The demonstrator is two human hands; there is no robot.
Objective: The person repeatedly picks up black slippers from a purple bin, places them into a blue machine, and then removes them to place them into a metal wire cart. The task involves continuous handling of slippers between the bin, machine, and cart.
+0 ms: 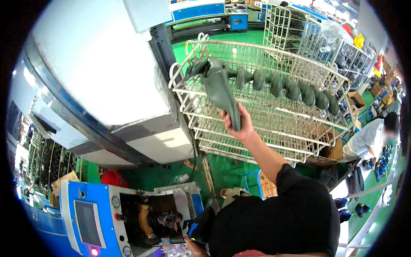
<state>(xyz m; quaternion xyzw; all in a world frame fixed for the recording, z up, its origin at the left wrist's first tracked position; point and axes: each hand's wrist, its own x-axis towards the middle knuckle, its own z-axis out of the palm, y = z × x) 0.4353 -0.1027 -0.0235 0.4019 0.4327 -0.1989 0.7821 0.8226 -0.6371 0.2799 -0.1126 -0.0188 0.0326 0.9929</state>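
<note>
My right hand (239,124) is stretched out over a wire rack, fingers wrapped round the narrow end of a dark green shoe last (219,92). The last's wider end lies over the rack's near left corner, against other dark green lasts (199,67). A row of similar lasts (293,91) stretches to the right along the rack's top tier. Low in the view, my left hand (195,247) is closed on a black shoe upper with blue patches (199,227). My body partly hides that hand and the upper.
The tiered wire rack (257,113) stands ahead, beside a large white machine cabinet (107,64). At the lower left is a blue machine (81,192) with a screen, gauges and an open cavity. A red bucket (114,177) sits behind it. A co-worker (366,139) sits at the right-hand bench.
</note>
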